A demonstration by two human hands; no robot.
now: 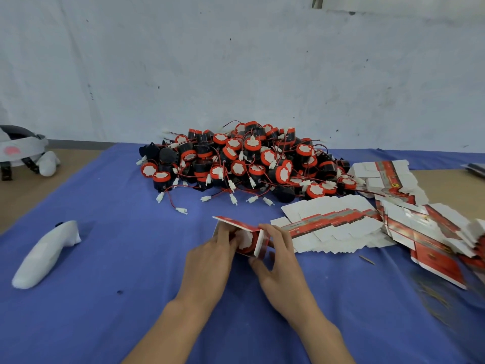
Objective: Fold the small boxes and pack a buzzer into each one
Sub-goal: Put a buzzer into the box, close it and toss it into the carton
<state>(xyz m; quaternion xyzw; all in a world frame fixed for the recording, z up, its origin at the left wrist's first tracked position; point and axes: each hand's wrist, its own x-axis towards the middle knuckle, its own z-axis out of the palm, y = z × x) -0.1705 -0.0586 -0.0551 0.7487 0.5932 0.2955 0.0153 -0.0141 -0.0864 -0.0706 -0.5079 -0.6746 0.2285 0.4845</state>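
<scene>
A small red and white box (259, 244) lies on its side on the blue cloth (110, 258), its flaps spread. A buzzer (245, 239) with a red rim and white face sits in its open end. My left hand (210, 256) holds the box's left side, fingers at the buzzer. My right hand (278, 256) grips the box from the right, thumb beneath. A big pile of black and red buzzers (244, 161) with red wires lies behind. Flat unfolded boxes (333, 224) fan out to the right.
A white cloth-wrapped object (44, 256) lies on the cloth at the left. A white and grey headset (21, 151) rests on the bare table at the far left. More flat boxes (446, 240) are heaped at the right edge. A white wall stands behind.
</scene>
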